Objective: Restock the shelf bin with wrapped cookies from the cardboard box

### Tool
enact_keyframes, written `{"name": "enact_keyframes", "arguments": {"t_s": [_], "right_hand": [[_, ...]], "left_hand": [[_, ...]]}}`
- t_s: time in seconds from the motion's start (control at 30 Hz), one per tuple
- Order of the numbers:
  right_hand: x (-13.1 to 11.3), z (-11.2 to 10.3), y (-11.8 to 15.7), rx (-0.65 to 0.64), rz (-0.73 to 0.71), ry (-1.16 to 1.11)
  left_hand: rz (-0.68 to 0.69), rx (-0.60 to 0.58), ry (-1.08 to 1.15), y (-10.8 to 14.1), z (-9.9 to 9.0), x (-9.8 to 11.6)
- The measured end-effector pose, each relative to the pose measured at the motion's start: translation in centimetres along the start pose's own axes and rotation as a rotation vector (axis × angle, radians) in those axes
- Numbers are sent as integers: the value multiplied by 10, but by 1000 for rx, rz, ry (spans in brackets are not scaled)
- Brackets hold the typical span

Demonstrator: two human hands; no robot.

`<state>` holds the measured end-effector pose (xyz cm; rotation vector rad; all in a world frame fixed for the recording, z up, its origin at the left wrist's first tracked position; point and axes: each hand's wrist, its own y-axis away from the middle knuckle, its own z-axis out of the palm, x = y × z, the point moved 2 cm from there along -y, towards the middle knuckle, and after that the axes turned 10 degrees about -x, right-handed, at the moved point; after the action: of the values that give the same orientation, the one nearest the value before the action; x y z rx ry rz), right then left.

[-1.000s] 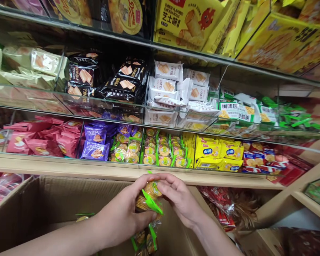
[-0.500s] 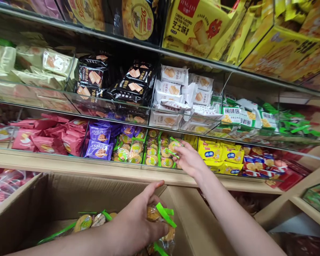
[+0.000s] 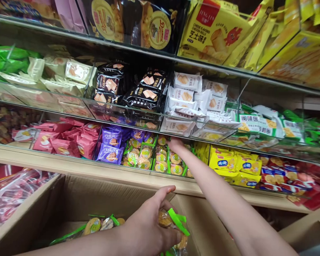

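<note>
My left hand [image 3: 150, 222] is closed around clear packets of round cookies [image 3: 183, 243] with bright green edges, above an open cardboard box [image 3: 96, 190]. More of these cookie packets [image 3: 92, 226] lie inside the box. My right hand [image 3: 175, 145] reaches into a low shelf compartment, above upright stacks of the same cookie packets [image 3: 176, 164]. Its fingers are mostly hidden under the shelf above, so whether they hold a packet does not show.
Purple cookie bags [image 3: 110, 149] and red bags [image 3: 66, 142] fill compartments to the left, yellow packs [image 3: 224, 161] to the right. A glass-fronted shelf with white packs [image 3: 188, 81] hangs just above my right hand. Pink plastic-wrapped goods [image 3: 13, 197] stand left of the box.
My right hand has moved deeper into the compartment with the cookie packet it carried, which is now out of sight. The view has shifted slightly. My left hand keeps its hold.
</note>
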<state>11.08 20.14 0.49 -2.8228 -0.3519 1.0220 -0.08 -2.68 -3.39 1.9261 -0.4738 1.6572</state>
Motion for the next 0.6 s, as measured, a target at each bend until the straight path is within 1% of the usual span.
{"name": "enact_keyframes", "arguments": {"t_s": [0.13,0.23,0.33,0.4,0.47,0.5,0.57,0.6], "right_hand": [[2,3,-1,-12,52,55],[4,1,3,-15,64,78],[8,-4,10,4,48,88],[10,-10,21,34,10,84],[6,-18,41,70,-53,71],[1,-22,56,93,-88,71],[-15,-29,94,111,-181,30],[-26,-31,117,97,-239,-5]], "left_hand": [[-10,18,28,-2,-2,-1],[-66,33,119,-3,-4,2],[-146,32,183,-4,-9,5],[-167,48,183,-3,-13,8],[-165,65,193,-3,-16,10],[-165,72,205,-2,-18,11],[-186,81,222,-1,-20,12],[-192,83,225,-1,-20,11]]}}
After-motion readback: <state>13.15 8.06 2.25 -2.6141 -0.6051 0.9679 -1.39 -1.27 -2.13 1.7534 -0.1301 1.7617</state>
